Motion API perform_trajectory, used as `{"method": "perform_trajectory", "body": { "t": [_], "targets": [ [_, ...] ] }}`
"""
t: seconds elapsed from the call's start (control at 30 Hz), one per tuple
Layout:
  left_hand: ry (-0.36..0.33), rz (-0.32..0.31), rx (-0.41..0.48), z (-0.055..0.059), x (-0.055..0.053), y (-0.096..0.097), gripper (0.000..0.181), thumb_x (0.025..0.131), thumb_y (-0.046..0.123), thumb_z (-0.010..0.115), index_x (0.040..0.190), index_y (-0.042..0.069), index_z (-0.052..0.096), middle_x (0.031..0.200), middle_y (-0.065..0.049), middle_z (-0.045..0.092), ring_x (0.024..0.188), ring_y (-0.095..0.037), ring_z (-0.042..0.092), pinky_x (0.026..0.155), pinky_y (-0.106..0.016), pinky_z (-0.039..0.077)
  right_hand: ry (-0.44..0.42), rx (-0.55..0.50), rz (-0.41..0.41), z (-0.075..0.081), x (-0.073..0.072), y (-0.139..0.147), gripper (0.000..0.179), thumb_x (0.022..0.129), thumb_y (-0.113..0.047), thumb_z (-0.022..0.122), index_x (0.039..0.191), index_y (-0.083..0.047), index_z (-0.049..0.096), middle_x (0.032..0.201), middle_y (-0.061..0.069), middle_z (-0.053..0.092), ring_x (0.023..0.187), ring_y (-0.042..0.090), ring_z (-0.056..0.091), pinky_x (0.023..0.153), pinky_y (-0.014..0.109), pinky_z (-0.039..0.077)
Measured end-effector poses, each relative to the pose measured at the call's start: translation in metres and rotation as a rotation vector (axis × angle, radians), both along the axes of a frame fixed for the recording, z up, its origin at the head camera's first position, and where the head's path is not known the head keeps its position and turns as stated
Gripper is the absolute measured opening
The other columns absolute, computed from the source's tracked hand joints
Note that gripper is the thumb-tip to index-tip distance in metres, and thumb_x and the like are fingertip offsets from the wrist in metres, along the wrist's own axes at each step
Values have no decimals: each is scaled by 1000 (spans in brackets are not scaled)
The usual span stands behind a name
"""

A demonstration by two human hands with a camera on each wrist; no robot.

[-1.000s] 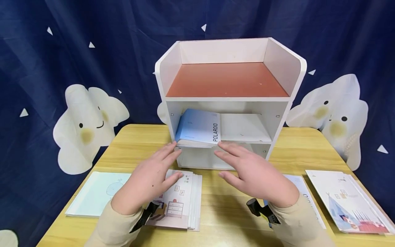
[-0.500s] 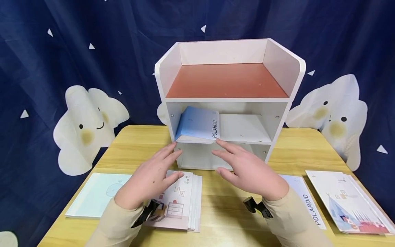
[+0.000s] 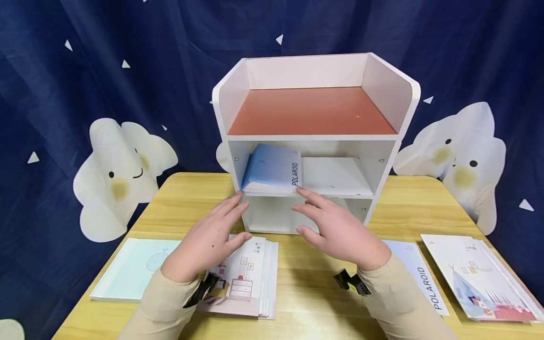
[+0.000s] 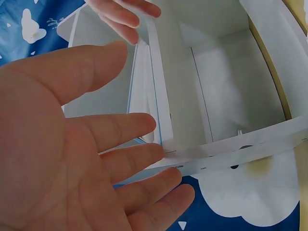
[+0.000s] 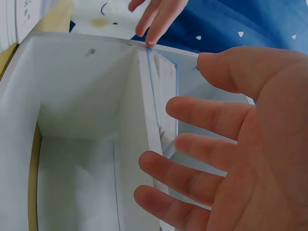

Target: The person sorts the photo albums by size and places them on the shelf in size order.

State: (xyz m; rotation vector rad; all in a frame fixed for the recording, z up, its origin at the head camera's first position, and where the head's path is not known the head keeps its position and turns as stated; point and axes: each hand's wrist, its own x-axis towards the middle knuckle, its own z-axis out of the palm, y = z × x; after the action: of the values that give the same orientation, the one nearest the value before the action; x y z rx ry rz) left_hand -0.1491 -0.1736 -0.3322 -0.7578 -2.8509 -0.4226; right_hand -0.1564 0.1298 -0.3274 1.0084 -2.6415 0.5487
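Observation:
A stack of blue booklets (image 3: 272, 165), the top one marked POLAROID, lies at the left of the middle shelf (image 3: 335, 175) in a white shelf unit (image 3: 312, 137). My left hand (image 3: 208, 241) has its fingertips at the stack's front left corner. At the front right corner are the fingertips of my right hand (image 3: 340, 231). Both hands have extended, spread fingers and face each other, gripping nothing. In the left wrist view the page edges (image 4: 141, 77) show beyond my fingers. The right wrist view shows the same booklet edges (image 5: 166, 91) beside the shelf board.
On the wooden table (image 3: 306, 283), a pale green booklet (image 3: 127, 271) and a pile of picture booklets (image 3: 244, 283) lie left. To the right are another POLAROID booklet (image 3: 418, 271) and a pile with a tent picture (image 3: 471, 278). A dark blue curtain (image 3: 178, 61) hangs behind.
The blue stack has slid deeper into the middle shelf; its front edge no longer overhangs as before. Both hands have moved slightly forward with it, and the right one also a little left.

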Motion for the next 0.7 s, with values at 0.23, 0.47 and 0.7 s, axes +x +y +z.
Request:
{"method": "perform_trajectory", "body": {
  "t": [0.23,0.47,0.7],
  "targets": [
    [-12,-2,-1,0,-2,-2,71,96,43,68,155,12,43,165,-7,28,149,-29,28,112,-56,37,0,-17,7,0,-1,1,42,99,-34,64,136,-13,64,159,6,38,132,30,53,100,48,50],
    [-70,42,31,-2,-9,-14,68,98,41,67,155,11,42,159,-10,38,144,-32,37,112,-56,37,-123,-110,91,-2,2,-2,42,102,-34,61,139,-16,61,147,0,52,132,20,52,105,44,47],
    [-228,127,22,-20,-18,-31,65,100,43,62,150,4,48,149,-19,49,137,-41,45,109,-60,37,-604,-272,184,-45,1,-13,50,104,-33,56,149,-13,50,145,6,55,124,25,59,100,45,51]
  ]
}}
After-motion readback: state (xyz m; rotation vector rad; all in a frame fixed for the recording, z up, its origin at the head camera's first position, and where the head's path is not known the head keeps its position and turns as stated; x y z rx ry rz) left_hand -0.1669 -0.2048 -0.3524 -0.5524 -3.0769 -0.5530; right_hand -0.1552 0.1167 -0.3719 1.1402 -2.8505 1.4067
